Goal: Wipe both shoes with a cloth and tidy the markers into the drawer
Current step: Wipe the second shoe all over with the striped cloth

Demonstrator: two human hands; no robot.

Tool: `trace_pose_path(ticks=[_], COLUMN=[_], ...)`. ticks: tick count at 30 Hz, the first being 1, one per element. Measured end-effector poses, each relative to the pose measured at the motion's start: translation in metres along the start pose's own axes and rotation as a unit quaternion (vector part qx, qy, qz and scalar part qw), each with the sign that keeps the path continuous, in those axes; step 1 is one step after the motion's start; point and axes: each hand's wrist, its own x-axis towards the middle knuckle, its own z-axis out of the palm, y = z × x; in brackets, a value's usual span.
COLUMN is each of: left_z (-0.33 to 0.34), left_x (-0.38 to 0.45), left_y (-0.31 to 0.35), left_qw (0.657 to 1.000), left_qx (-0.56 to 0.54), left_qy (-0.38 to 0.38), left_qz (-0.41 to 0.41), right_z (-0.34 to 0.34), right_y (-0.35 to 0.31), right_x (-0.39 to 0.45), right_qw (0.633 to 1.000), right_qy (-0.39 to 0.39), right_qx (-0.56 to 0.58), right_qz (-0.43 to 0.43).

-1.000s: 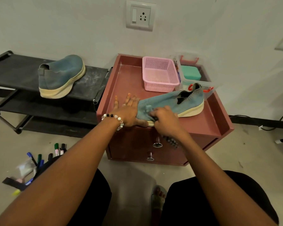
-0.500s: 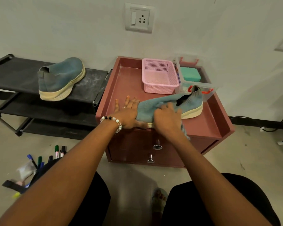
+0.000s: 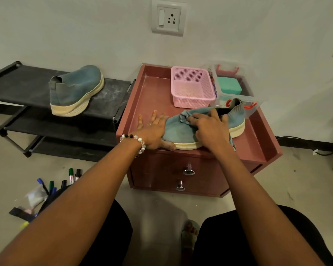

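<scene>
Wiping a shoe on the drawer cabinet

Left hand (image 3: pixel 154 134), fingers spread, steadies the near shoe's (image 3: pixel 183 131) toe; right hand (image 3: pixel 210 129) presses a cloth (image 3: pixel 186 117) against its upper; second shoe (image 3: pixel 76 90) sits on the rack (image 3: pixel 112 96), markers (image 3: pixel 71 175) on the floor

Hidden under the hands, cut off at the edges

The cloth (image 3: pixel 185 116) is mostly covered by the right hand (image 3: pixel 210 129); only a bunched fold shows past its fingertips and a strip hangs below the wrist. The shoe (image 3: pixel 179 131) has its toe tip hidden behind the left hand (image 3: pixel 154 132). The markers (image 3: pixel 71 175), far left of that hand on the floor, are partly covered by the left forearm; their count cannot be told. A clear box (image 3: pixel 236 93) beyond the right hand has blurred contents.
</scene>
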Motion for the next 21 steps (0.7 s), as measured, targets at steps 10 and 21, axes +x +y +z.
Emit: trace_pose_path(ticks=[10, 21], left_z=[0.003, 0.002], left_x=[0.0, -0.003], left_y=[0.002, 0.006], left_qw=[1.0, 0.999], left_qx=[-0.016, -0.041], left_qy=[0.023, 0.013], left_qz=[0.002, -0.01], right_z=[0.002, -0.016], right_y=[-0.002, -0.039], right_x=[-0.005, -0.017], right_qw=[0.993, 0.964], right_qy=[0.01, -0.104], right_qx=[-0.037, 0.219], right_qz=[0.114, -0.107])
